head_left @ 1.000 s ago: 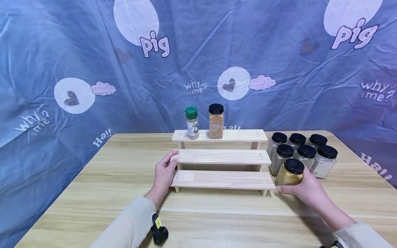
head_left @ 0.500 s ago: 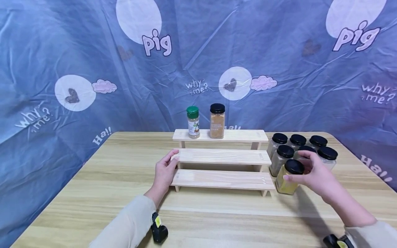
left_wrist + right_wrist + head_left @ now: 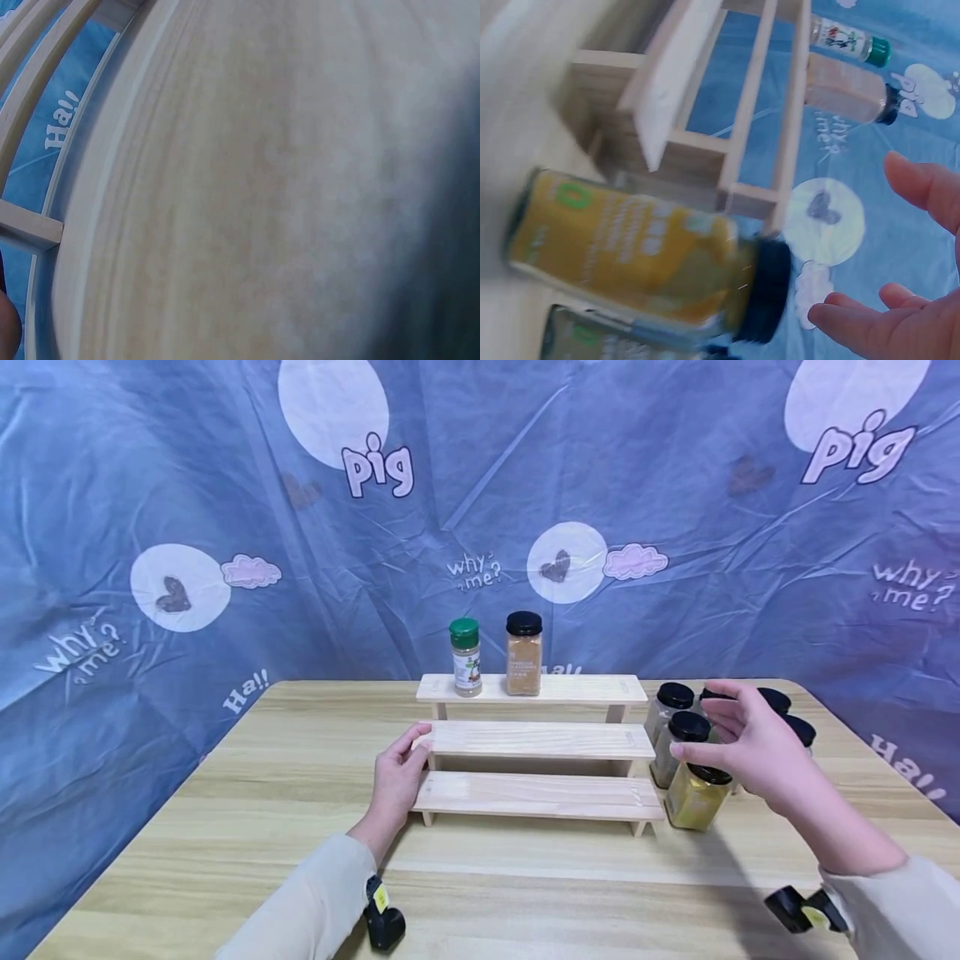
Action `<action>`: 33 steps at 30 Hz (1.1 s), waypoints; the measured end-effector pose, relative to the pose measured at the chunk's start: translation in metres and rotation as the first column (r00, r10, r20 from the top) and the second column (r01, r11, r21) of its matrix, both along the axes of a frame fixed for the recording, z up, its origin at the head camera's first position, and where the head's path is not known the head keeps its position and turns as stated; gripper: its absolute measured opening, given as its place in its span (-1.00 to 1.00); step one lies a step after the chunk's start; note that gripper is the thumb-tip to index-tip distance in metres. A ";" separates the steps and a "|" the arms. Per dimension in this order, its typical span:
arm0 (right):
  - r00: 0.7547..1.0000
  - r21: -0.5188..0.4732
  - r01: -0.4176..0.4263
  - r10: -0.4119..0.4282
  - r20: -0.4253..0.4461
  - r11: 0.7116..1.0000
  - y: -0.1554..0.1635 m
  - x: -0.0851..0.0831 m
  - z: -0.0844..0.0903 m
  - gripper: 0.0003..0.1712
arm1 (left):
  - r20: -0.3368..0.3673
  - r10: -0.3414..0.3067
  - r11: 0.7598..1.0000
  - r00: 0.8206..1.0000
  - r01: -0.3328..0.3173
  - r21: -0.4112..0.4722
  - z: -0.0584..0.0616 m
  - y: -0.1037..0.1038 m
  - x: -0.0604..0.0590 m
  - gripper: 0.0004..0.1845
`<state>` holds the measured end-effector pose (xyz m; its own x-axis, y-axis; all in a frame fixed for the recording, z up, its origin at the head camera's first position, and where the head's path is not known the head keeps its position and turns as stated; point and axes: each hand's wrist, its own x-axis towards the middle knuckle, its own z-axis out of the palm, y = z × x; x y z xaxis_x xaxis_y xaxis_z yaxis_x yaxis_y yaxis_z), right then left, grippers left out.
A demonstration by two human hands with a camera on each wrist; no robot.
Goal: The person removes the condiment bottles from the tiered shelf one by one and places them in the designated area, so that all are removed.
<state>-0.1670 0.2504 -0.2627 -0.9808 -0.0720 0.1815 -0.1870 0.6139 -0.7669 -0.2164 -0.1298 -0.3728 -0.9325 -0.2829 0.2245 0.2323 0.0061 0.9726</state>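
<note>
My left hand (image 3: 397, 777) grips the left end of the middle tier of a three-tier wooden shelf rack (image 3: 532, 739). A spice jar with yellow contents and a black lid (image 3: 693, 802) stands on the table off the rack's right end. Just above that jar, my right hand (image 3: 757, 752) is raised with fingers spread, holding nothing; the right wrist view shows a gap between the fingertips and the jar's lid. On the top tier stand a green-capped spice shaker (image 3: 467, 668) and a black-lidded jar of orange-brown seasoning (image 3: 523, 660).
Several more black-lidded jars (image 3: 670, 752) stand close together behind the yellow one, partly hidden by my right hand. The wooden table (image 3: 262, 827) reaches back to a blue printed cloth (image 3: 450, 510).
My right hand has let go of the yellow jar, first set down nearer the front, and has risen up and back over the jars. My left hand has stayed on the rack.
</note>
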 end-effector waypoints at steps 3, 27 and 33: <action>1.000 0.021 -0.002 0.001 0.021 1.000 -0.005 -0.001 0.009 0.20 | 0.002 0.001 1.000 1.000 -0.001 -0.006 0.000 0.000 0.000 -0.69; 0.996 -0.218 -0.028 0.045 0.076 0.976 -0.064 -0.033 0.030 -0.01 | 0.016 0.003 1.000 1.000 -0.003 -0.016 -0.001 -0.002 0.001 -0.69; 0.997 -0.233 -0.032 0.049 0.064 0.972 -0.080 -0.039 0.032 -0.06 | 0.003 0.006 0.999 1.000 -0.006 -0.031 -0.001 -0.001 0.001 -0.69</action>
<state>-0.2063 0.1700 -0.2308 -0.9887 -0.0759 0.1297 -0.1495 0.4112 -0.8992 -0.2156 -0.1308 -0.3740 -0.9315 -0.2811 0.2307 0.2294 0.0379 0.9726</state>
